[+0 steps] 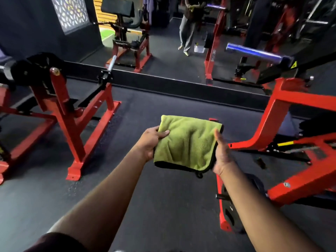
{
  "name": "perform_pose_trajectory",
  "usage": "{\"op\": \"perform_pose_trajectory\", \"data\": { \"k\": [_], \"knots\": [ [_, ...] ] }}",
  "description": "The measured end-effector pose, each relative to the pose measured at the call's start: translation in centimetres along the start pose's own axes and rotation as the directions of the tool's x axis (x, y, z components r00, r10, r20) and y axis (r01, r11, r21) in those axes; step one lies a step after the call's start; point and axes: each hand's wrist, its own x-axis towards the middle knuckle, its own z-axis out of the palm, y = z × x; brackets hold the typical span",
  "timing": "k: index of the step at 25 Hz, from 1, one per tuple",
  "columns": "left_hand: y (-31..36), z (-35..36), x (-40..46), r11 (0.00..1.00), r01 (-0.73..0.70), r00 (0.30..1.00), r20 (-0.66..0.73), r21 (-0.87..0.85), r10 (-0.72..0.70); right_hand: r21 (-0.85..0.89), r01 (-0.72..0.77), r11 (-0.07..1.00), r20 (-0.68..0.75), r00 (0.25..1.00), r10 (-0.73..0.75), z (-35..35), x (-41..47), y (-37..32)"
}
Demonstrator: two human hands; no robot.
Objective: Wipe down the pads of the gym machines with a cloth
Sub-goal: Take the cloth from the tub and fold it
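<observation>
Green cloth point(187, 144), folded flat, up in the air in front of the body, above the dark floor point(163, 206). Black trim along the cloth's near and right edges, with a small loop at the near right corner.

Left hand point(151, 142) on the cloth's left edge: thumb on top, fingers curled under, pinching it. Right hand point(221, 153) at the cloth's right edge, palm turned in against the trim, fingers fairly straight. Hard to tell how much of the cloth sits in that palm.

Red machine frame point(72, 124) to the left of the cloth, another red frame point(291, 106) to the right of it. Mirror point(181, 51) beyond the cloth. No pad close to the cloth yet, so no wiping begun, most likely.

Probably soft, light and floppy. Not slippery, not breakable. Easy to bunch up. Best to grip by a folded edge, or lay flat under the palm and press down for rubbing a pad.
</observation>
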Motion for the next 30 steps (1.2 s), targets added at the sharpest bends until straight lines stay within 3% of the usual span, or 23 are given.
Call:
{"op": "perform_pose_trajectory", "data": {
  "k": [1, 4, 11, 14, 20, 30],
  "knots": [
    [1.1, -0.3, 2.3, 1.0, -0.023, 1.0, -0.02, -0.008, 0.023, -0.095, 0.012, 0.995, 0.025, 1.0, -0.009, 0.3, 2.6, -0.8],
    [4.4, -1.5, 9.4, 0.998, -0.055, 0.997, -0.048, -0.034, 0.053, -0.232, 0.05, 0.972, -0.084, 0.994, -0.071, 0.9, 11.1, -3.4],
    [14.3, -4.8, 29.6, 0.997, -0.079, 0.997, -0.025, -0.009, 0.079, -0.065, 0.001, 0.998, -0.204, 0.979, -0.014, 4.8, 32.4, -7.9],
    [19.2, -4.8, 39.2, 0.999, -0.034, 0.999, 0.003, 0.027, 0.034, 0.008, 0.052, 0.999, -0.316, 0.948, -0.047, 6.1, 41.3, -10.6],
    [26.7, -0.8, 56.7, 0.992, 0.064, 0.989, 0.124, 0.11, -0.077, 0.085, 0.115, 0.99, -0.438, 0.897, -0.067, 5.2, 54.1, -18.1],
    [33.9, 12.7, 89.2, 0.946, 0.096, 0.917, 0.341, 0.311, -0.205, 0.161, 0.246, 0.956, -0.641, 0.763, -0.088, -5.3, 78.6, -31.1]
  ]
}}
